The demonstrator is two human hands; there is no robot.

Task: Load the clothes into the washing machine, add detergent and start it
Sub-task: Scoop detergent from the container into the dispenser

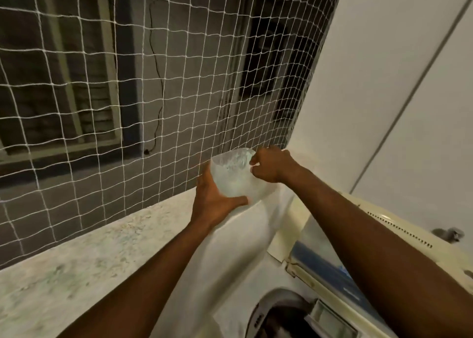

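Note:
A translucent plastic container (234, 175) with whitish contents is held up in front of the netting, above the back corner of the white washing machine (256, 240). My left hand (217, 196) cups its lower left side. My right hand (272, 163) pinches its upper right rim or mouth. The machine's lid (330, 263) stands raised at the right. Below it the dark drum opening (279, 314) shows at the bottom edge, with what is inside too dark to make out.
A white rope net (128, 94) covers the opening to the outside wall ahead. A speckled stone ledge (89, 255) runs along the left of the machine. A white wall or cupboard door (384, 81) rises at the right, close behind the machine.

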